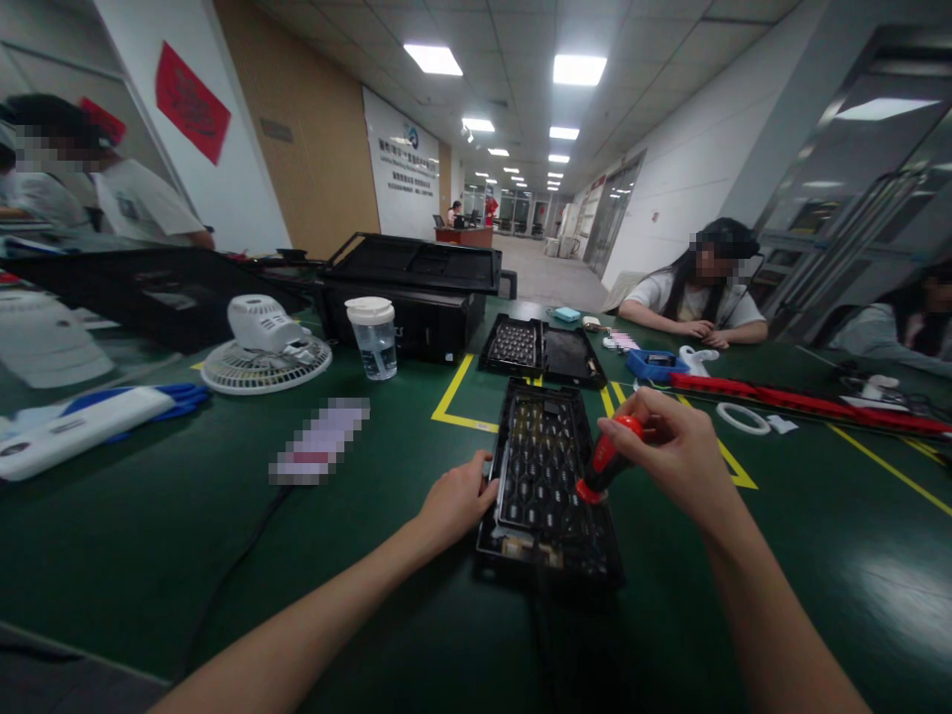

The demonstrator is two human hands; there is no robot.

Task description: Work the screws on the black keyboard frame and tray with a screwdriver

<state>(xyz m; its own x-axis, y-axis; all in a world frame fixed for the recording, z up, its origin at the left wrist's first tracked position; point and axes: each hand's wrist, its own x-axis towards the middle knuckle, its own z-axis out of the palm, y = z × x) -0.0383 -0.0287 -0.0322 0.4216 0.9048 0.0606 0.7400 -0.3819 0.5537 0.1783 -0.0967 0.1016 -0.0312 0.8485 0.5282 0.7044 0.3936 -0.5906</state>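
In front of me on the green table lies an opened black device case [548,565], with rows of dark, rounded cells inside. My left hand [459,501] grips its left edge, thumb on the rim and fingers along the side. My right hand [661,436] is closed around a red-and-black screwdriver [608,461]. The tool tilts, its lower end at the right side of the case; its tip is hidden from view. Just behind sits a second open black case [515,344] with similar cells and a flat lid [571,355] beside it.
To the left are a clear cup [374,347] with a white lid, a white fan [257,342] and a blurred-out phone [321,441]. A large black box [416,307] stands behind. At right are a blue tray [655,365] and a white ring [744,417]. A person [706,288] sits across the table.
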